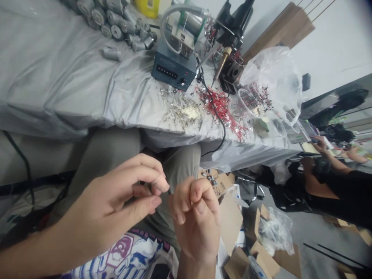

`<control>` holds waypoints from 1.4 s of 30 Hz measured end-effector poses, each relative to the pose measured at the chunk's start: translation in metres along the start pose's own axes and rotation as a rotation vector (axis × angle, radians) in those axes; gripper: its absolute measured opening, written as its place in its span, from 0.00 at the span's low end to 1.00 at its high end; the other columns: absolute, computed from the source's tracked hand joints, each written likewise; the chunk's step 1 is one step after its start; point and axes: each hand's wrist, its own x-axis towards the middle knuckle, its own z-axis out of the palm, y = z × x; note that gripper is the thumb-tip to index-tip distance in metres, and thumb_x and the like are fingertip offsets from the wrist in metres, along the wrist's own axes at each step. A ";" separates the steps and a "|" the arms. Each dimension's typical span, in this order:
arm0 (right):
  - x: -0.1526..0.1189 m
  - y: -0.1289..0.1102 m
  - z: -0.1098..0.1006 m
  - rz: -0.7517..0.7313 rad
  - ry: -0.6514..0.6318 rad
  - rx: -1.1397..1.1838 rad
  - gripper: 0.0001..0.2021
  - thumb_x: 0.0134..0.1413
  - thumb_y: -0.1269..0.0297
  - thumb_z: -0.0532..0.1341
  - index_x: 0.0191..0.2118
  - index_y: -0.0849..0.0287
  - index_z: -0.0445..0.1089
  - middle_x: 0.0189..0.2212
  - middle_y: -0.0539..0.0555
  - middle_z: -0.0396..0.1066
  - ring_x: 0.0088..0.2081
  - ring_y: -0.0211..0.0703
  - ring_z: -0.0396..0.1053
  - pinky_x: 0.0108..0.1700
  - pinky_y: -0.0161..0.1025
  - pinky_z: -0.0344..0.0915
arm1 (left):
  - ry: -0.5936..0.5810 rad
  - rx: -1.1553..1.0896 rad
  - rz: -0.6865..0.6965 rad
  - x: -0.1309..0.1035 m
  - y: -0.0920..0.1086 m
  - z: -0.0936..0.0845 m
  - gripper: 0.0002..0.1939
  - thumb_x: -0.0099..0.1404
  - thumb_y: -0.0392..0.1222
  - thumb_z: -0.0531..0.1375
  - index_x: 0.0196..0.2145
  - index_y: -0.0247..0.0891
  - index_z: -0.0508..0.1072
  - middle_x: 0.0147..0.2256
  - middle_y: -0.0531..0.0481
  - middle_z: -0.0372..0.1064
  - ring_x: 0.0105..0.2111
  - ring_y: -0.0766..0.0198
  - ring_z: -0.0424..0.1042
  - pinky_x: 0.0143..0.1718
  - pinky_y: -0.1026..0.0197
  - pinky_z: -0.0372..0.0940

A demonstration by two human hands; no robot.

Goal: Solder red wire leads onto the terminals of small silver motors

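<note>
My left hand (124,197) is held over my lap with its fingers curved. Its thumb and fingertips are a little apart, and I see nothing between them. Close beside it, my right hand (199,217) is closed, with the thumb pressed against the bent index finger. Anything in that pinch is too small or hidden to make out. Beyond both hands, a pile of small metal-legged parts (180,110) lies on the covered table. To its right is a heap of red wire leads (219,106) with metal ends.
A dark control box (171,69) stands behind the piles, beside a black stand (231,71). Metal cylinders resembling small motors (113,17) are stacked at back left. A black cable (222,130) hangs over the table edge (250,153). Another person (328,182) works at right, above opened cartons (261,252).
</note>
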 end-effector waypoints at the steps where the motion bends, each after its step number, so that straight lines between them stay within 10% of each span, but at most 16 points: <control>1: 0.000 0.000 0.000 0.000 0.003 -0.010 0.09 0.72 0.58 0.66 0.39 0.51 0.69 0.29 0.45 0.61 0.22 0.34 0.54 0.25 0.33 0.56 | 0.020 0.055 0.076 -0.002 -0.001 0.001 0.01 0.72 0.42 0.71 0.41 0.49 0.84 0.46 0.51 0.77 0.37 0.64 0.80 0.39 0.72 0.74; 8: -0.007 0.007 -0.001 0.051 0.046 -0.066 0.05 0.75 0.58 0.65 0.43 0.50 0.73 0.33 0.49 0.65 0.30 0.38 0.59 0.32 0.35 0.56 | 0.074 0.311 0.302 -0.012 -0.003 0.015 0.24 0.73 0.39 0.72 0.60 0.61 0.74 0.46 0.62 0.82 0.42 0.67 0.83 0.51 0.73 0.73; 18: -0.018 0.010 -0.009 -0.024 0.043 -0.303 0.04 0.78 0.60 0.61 0.47 0.50 0.72 0.38 0.51 0.68 0.39 0.43 0.66 0.43 0.41 0.66 | 0.136 0.303 0.283 -0.010 0.012 0.025 0.16 0.77 0.40 0.68 0.57 0.59 0.74 0.38 0.63 0.80 0.36 0.68 0.80 0.44 0.70 0.70; 28: -0.015 0.007 -0.012 -0.097 -0.016 -0.459 0.03 0.76 0.65 0.64 0.45 0.51 0.73 0.35 0.48 0.72 0.36 0.37 0.70 0.38 0.35 0.67 | -0.060 0.419 0.244 0.000 0.014 0.008 0.10 0.74 0.37 0.67 0.47 0.51 0.73 0.30 0.61 0.72 0.27 0.71 0.71 0.30 0.74 0.65; 42: -0.007 0.005 -0.022 0.151 -0.159 -0.220 0.05 0.73 0.63 0.67 0.41 0.54 0.75 0.33 0.48 0.72 0.32 0.37 0.66 0.36 0.36 0.64 | -0.211 0.025 -0.320 0.003 0.014 0.002 0.03 0.69 0.41 0.66 0.41 0.43 0.76 0.21 0.61 0.52 0.20 0.69 0.48 0.20 0.68 0.46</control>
